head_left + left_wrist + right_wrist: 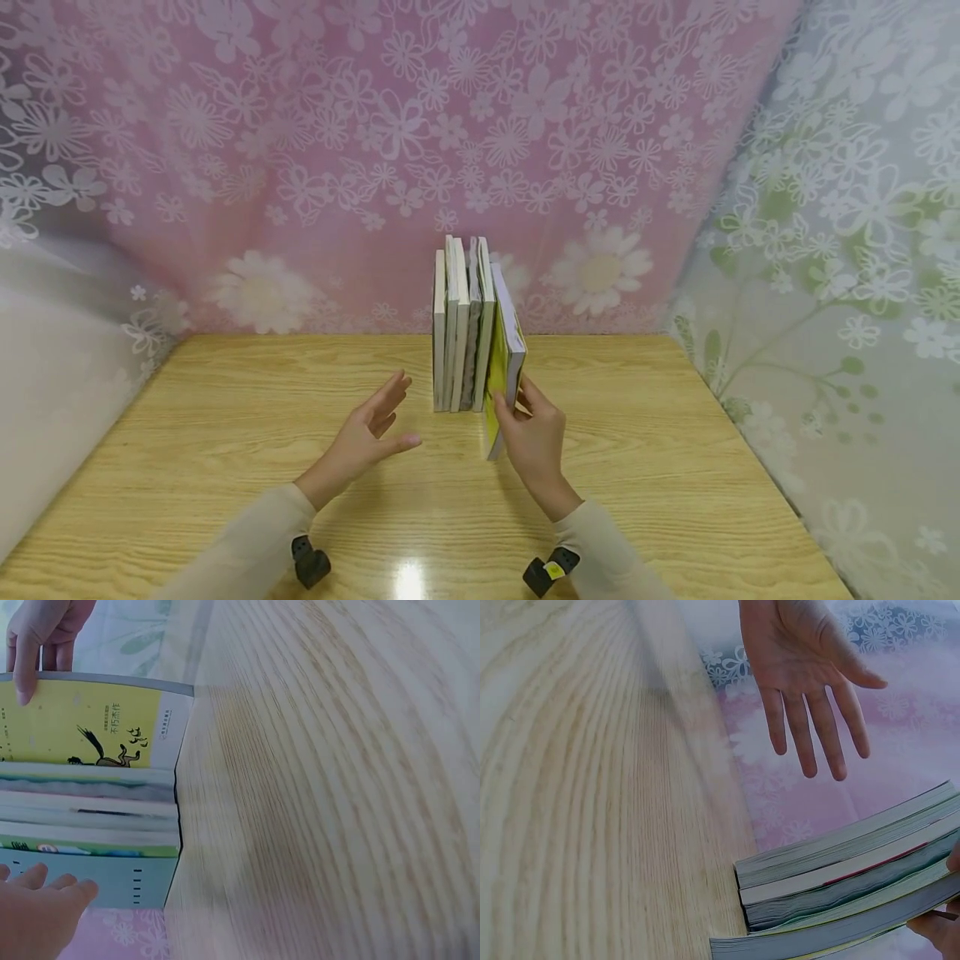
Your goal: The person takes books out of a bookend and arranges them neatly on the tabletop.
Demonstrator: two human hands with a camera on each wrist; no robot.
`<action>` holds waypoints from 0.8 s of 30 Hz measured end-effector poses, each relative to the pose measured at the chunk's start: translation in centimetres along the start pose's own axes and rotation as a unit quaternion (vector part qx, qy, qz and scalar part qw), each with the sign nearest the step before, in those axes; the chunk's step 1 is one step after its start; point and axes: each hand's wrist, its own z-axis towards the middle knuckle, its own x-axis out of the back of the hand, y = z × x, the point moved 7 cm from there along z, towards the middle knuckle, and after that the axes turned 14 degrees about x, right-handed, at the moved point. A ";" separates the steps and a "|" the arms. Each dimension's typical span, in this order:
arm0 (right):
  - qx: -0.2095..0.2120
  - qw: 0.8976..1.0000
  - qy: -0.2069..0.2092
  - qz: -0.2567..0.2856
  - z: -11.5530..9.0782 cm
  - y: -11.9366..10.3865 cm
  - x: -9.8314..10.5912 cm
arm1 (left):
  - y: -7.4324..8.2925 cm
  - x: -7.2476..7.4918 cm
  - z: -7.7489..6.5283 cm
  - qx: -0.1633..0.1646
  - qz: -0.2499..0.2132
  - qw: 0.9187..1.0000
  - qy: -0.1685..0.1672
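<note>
Several books [452, 358] stand upright side by side, page edges toward me. At the right end of this row my right hand [537, 437] pinches a yellow-covered book [497, 367], thumb on the yellow cover and fingers on the far side. That book leans and juts out nearer to me than the others. My left hand [367, 437] hovers left of the row with straight, spread fingers, holding nothing. In the left wrist view, a horse-like drawing shows on the yellow cover [60, 724], and a light blue cover [112, 883] faces my left fingers [64, 881].
The books stand on a wood-grain table [262, 400]. Behind it hangs a pink flowered cloth [337, 167], and a pale flowered cloth [847, 275] borders the right side. Each wrist wears a black strapped device [310, 562].
</note>
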 end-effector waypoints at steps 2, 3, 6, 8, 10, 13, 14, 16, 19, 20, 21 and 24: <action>-0.002 1.000 -0.001 0.003 -0.1 -0.8 0.5 | 0.1 -0.5 0.2 -0.001 -0.003 1.000 -0.007; -0.003 1.000 -0.003 0.004 -0.1 -1.3 0.8 | 0.2 -0.7 0.3 -0.002 -0.005 1.000 -0.011; -0.009 1.000 -0.009 -0.003 0.0 -2.8 1.6 | 0.4 -1.5 0.5 -0.003 -0.011 1.000 -0.021; -0.008 1.000 -0.014 -0.009 0.0 -3.8 2.2 | 0.5 -1.9 0.7 -0.005 -0.016 0.999 -0.027; -0.008 1.000 -0.016 -0.015 -0.1 -4.1 2.7 | 0.5 -2.2 0.8 -0.005 -0.019 0.999 -0.030; -0.004 1.000 -0.017 -0.024 -0.3 -4.3 3.4 | 0.5 -2.8 1.0 -0.008 -0.022 0.999 -0.035; -0.001 1.000 -0.015 -0.025 -0.4 -4.0 3.7 | 0.6 -2.9 1.1 -0.008 -0.023 0.999 -0.037; -0.005 0.999 -0.014 -0.032 -0.5 -3.9 4.3 | 0.8 -3.4 1.2 -0.010 -0.025 0.999 -0.044; -0.014 0.999 -0.010 -0.031 -0.9 -2.8 5.4 | 1.0 -4.0 1.5 -0.008 -0.028 0.998 -0.057; -0.020 0.999 -0.010 -0.030 -1.1 -2.3 5.8 | 1.1 -4.2 1.5 -0.006 -0.027 0.998 -0.061; -0.027 0.999 -0.011 -0.030 -1.2 -2.0 6.2 | 1.1 -4.4 1.6 -0.003 -0.027 0.998 -0.065; -0.042 0.999 -0.010 -0.025 -1.8 -0.4 7.3 | 1.2 -4.8 1.8 0.001 -0.024 0.997 -0.071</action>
